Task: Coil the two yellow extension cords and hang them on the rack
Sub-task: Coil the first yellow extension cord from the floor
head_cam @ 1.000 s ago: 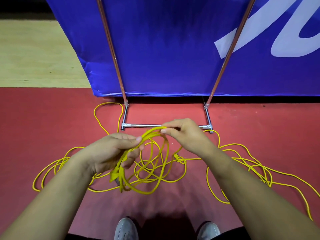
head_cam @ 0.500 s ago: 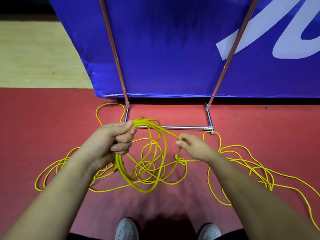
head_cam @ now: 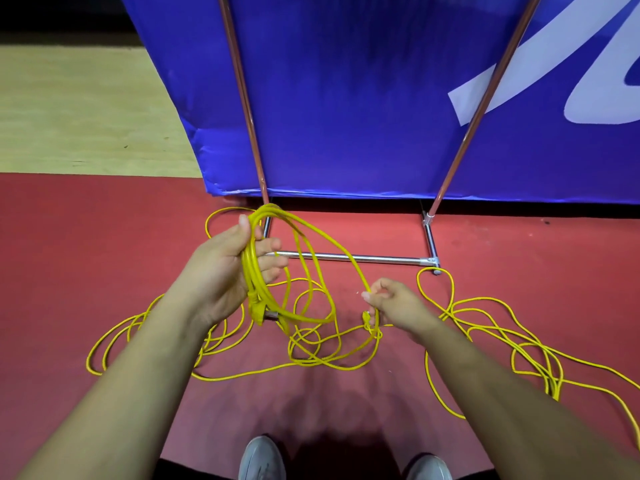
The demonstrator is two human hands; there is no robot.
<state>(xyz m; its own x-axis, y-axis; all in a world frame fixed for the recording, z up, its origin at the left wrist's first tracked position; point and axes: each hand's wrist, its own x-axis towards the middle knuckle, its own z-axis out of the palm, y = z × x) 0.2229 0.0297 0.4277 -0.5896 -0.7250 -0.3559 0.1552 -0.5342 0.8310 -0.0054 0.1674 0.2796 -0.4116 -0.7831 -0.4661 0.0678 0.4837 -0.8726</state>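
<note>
Below the head camera, two bare forearms reach out over a red floor mat (head_cam: 104, 258). The left hand (head_cam: 221, 271) holds a coil (head_cam: 250, 271) of yellow extension cord. Several loops are gathered across the palm, the fingers (head_cam: 273, 244) curl loosely round them and the thumb is raised beside the top of the bundle. A yellow plug (head_cam: 257, 308) hangs just under the heel of that hand.

From the top of the coil one strand (head_cam: 357, 276) arcs down to the right hand (head_cam: 398, 306), which pinches it between thumb and forefinger, the other fingers curled in. Between and beneath the two hands, loose cord (head_cam: 372, 332) lies in tangled loops on the mat. More loops spread out past the left wrist and well beyond the right forearm — which loops belong to which of the two cords cannot be told.

Just beyond the fingertips stands the rack (head_cam: 363, 259). Its silver base bar runs behind the left fingers, and two copper-coloured uprights rise from it in front of a blue banner (head_cam: 346, 98). Pale wooden floor (head_cam: 69, 116) shows at far left, and grey shoes (head_cam: 262, 459) at the bottom edge.
</note>
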